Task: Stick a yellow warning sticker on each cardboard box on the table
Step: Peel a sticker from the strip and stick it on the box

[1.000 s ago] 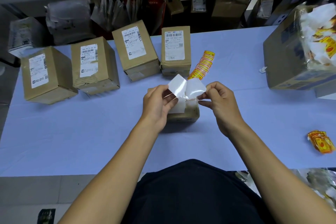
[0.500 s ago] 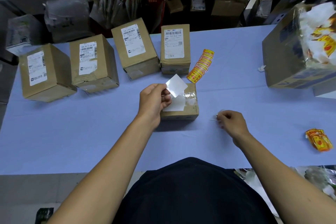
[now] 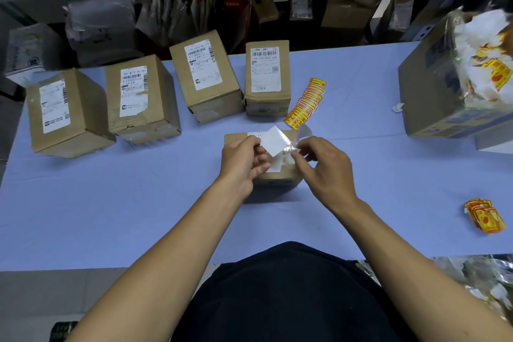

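Both hands (image 3: 286, 158) perhaps peeling sticker (image 3: 277, 141)

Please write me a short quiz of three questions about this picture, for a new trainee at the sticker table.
1. How many cardboard boxes stand in the back row, beyond the near box?
2. True or false: the left hand grips a white backing sheet.
3. The strip of yellow stickers lies: A) on the table, B) on a box, C) on the shelf.

Key: 1. Four. 2. True; the right hand pinches something at the sheet's edge. 3. A.
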### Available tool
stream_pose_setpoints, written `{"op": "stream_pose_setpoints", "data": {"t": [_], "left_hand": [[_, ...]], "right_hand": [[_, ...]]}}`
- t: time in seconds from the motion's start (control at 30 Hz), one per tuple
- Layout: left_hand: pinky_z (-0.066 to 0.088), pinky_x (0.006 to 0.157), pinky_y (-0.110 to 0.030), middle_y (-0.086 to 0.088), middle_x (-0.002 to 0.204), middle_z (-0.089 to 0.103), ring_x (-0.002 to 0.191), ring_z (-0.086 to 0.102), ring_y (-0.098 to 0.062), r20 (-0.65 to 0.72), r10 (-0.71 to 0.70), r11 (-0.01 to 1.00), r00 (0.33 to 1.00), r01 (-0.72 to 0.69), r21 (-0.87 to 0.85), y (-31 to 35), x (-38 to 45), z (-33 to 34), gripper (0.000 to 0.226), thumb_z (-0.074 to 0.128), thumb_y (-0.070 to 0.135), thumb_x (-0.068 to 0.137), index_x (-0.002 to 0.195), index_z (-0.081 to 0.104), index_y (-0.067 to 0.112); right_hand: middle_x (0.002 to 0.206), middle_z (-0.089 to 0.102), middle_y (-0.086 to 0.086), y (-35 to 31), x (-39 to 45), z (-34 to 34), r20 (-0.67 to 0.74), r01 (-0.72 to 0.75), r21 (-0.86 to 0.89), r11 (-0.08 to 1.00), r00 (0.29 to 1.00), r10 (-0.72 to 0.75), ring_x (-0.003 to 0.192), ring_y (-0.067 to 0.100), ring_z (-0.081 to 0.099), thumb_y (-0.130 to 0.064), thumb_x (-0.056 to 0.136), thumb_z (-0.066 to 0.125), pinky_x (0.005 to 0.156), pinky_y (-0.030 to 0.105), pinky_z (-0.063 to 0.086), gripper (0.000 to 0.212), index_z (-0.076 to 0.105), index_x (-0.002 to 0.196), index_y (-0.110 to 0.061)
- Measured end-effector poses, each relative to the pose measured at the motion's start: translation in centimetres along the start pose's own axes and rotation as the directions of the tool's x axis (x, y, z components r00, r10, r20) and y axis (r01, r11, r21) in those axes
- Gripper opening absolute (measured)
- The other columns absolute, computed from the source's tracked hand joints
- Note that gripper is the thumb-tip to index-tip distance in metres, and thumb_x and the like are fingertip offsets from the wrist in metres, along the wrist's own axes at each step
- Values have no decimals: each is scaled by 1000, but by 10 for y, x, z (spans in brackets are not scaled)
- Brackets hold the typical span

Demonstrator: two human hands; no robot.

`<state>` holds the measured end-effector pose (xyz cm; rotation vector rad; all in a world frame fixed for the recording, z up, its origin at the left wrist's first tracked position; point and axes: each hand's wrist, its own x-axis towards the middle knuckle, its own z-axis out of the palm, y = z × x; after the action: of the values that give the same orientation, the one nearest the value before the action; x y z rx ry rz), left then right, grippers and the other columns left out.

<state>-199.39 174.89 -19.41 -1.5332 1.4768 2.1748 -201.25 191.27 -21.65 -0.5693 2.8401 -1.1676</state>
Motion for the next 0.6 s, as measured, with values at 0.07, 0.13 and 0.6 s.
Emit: {"op": "stream_pose_setpoints", "data": {"t": [0.07, 0.13, 0.6], "left_hand": [[54, 49, -24, 0, 57, 57, 50, 54, -11, -4, 13, 1000, 1000, -13, 12, -1, 0, 0, 18, 56, 12, 93, 76, 63, 11], [54, 50, -25, 0, 58, 57, 50, 54, -11, -7, 25, 1000, 1000, -25, 15, 0, 0, -1, 18, 56, 12, 92, 75, 63, 11], [57, 55, -25, -2, 61, 56, 48, 58, -11, 21, 66, 997, 998, -67, 50, -2, 1, -3, 16, 56, 11, 93, 79, 62, 9]], "right_hand": [[80, 66, -7, -3, 2, 2, -25, 13, -11, 1000, 1000, -13, 70, 10, 58, -22, 91, 68, 62, 28, 49, 5, 65, 87, -19], [75, 64, -8, 0, 4, 3, -62, -53, 11, 999, 997, 54, 67, 10, 57, -21, 89, 66, 60, 28, 48, 10, 61, 81, -19], [65, 55, 0, 69, -16, 5, 164, -601, -104, 793, 776, 609, 65, 22, 52, -9, 81, 61, 53, 30, 38, 16, 49, 71, -13]]}}
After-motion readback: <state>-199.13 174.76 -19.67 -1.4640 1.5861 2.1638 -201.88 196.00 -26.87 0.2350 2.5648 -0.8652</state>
